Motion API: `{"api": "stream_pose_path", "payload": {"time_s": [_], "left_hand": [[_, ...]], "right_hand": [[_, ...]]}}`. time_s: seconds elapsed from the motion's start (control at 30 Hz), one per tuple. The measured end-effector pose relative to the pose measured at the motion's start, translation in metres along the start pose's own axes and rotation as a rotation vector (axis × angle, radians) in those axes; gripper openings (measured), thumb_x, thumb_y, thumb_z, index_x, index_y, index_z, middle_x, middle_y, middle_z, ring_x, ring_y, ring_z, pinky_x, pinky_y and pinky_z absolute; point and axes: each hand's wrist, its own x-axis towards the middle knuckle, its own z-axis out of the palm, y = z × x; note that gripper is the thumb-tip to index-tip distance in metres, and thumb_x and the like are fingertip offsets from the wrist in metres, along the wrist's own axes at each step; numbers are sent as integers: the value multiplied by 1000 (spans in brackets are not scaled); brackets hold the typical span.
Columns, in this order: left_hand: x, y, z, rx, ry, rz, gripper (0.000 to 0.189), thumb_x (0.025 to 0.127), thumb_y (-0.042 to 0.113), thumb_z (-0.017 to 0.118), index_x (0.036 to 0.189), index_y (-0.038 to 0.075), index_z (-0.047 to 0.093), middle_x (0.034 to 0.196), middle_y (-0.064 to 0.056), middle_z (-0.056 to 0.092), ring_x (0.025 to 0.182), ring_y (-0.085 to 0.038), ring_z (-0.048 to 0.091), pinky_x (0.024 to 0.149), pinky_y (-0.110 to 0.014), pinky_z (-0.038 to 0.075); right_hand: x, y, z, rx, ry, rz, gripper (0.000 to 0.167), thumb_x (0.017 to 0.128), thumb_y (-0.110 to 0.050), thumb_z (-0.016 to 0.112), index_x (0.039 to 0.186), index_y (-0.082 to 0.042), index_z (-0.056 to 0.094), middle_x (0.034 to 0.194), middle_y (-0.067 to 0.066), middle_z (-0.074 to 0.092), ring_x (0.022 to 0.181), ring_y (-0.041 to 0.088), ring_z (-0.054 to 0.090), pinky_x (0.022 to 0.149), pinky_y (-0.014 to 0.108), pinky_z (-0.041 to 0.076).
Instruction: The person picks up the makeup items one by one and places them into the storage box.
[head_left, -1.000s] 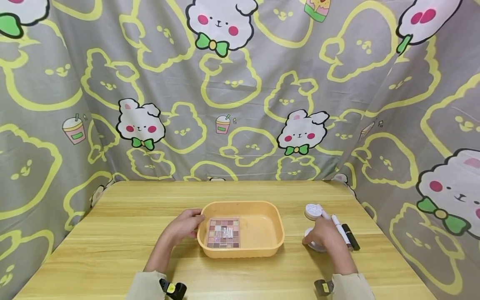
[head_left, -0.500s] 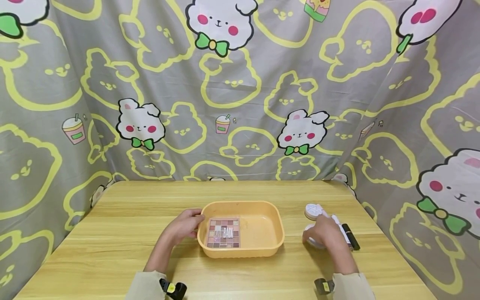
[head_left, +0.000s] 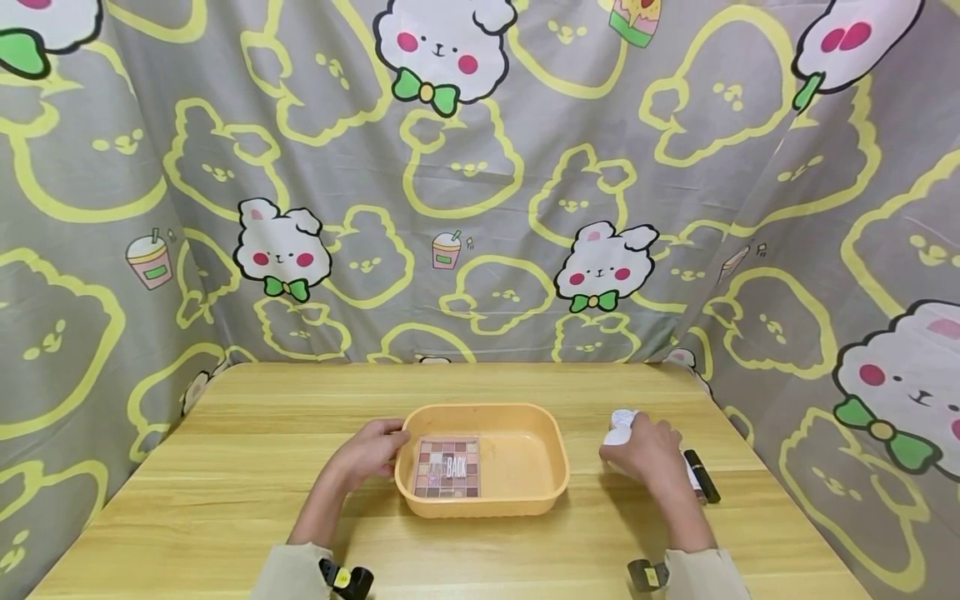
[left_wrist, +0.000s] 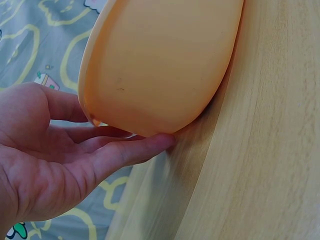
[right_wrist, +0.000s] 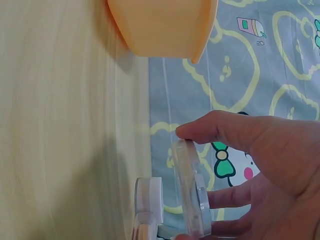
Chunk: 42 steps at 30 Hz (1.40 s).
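Observation:
My left hand (head_left: 369, 452) grips the left end of a yellow-orange plastic basin (head_left: 525, 505), thumb at the rim and fingers against the outer wall. An eyeshadow palette (head_left: 447, 468) with a grid of pink and brown shades lies flat inside, on the basin's left side. To the right, my right hand (head_left: 651, 454) holds a round, flat compact (right_wrist: 191, 190) between thumb and fingers. In the right wrist view the compact has a clear edge and stands tilted above the table, partly covered by the fingers.
Behind the right hand sits another round white-topped case (right_wrist: 149, 196). A black tube (head_left: 702, 477) and a partly hidden white one (head_left: 693, 479) lie to its right. The wooden table (head_left: 285, 400) ends at a patterned curtain (head_left: 480, 183).
My right hand has lifted the compact from the table and shifted slightly back, tilting it. The left hand and the basin have stayed in place.

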Motion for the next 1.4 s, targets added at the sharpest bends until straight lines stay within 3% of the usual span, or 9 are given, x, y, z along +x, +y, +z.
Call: {"api": "stream_pose_path", "payload": {"time_s": [0.23,0.87,1.03,1.4], "left_hand": [[0,0,1,4,39,-11,45,106,11,40,146,-11,43,127,-26,63,112,-32,65,82,-45,61],[-1,1,2,17,64,-23,45,107,12,42,146,-10,44,127,-25,63,109,-30,66,79,-44,62],[0,1,1,14,47,-10,45,107,12,41,146,-10,43,125,-25,63,106,-28,66,76,-41,61],[0,0,1,20,49,-17,46,107,12,41,147,-9,42,126,-24,64,106,-28,67,76,-41,61]], "right_hand": [[-1,-7,0,56,34,-16,67,72,-28,76,120,14,54,110,38,53,107,55,44,81,58,46],[-8,-39,-2,53,42,-46,66,73,-36,78,122,3,59,112,29,57,105,45,51,68,50,48],[-10,-46,0,54,44,-72,65,71,-34,79,121,4,61,111,32,57,106,49,50,72,58,48],[-13,-58,4,67,52,-133,64,71,-30,82,119,8,62,109,31,60,101,46,52,77,52,51]]}}
